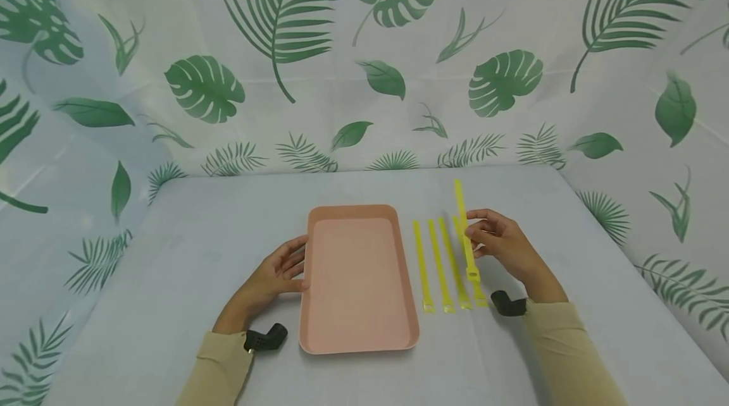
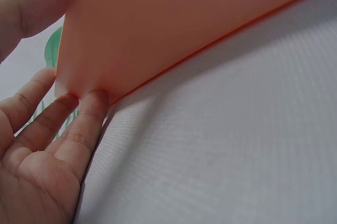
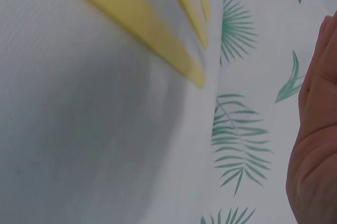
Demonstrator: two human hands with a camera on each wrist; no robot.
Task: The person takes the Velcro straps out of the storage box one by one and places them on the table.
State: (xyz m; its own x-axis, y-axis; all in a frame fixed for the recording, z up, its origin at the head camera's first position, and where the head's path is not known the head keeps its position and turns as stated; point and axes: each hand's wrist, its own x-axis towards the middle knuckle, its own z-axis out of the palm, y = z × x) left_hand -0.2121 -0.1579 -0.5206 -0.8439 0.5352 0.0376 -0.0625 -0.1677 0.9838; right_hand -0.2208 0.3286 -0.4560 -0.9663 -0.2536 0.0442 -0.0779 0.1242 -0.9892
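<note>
A pink rectangular tray (image 1: 360, 279) lies on the table. My left hand (image 1: 280, 272) is at its left side, thumb and fingers spread along the outer wall. In the left wrist view the fingertips (image 2: 93, 100) touch that wall low down, near the cloth. To the right of the tray, my right hand (image 1: 504, 243) pinches a yellow cable tie (image 1: 462, 216) around its middle, slotted head toward the near side. Several more yellow cable ties (image 1: 441, 267) lie side by side between tray and hand. The right wrist view shows part of the right hand (image 3: 318, 134) but not its pinch.
A pale cloth covers the table (image 1: 228, 203). Behind and beside it hangs a white curtain (image 1: 421, 45) printed with green leaves. Each wrist carries a small black camera, one left (image 1: 266, 337) and one right (image 1: 509, 303).
</note>
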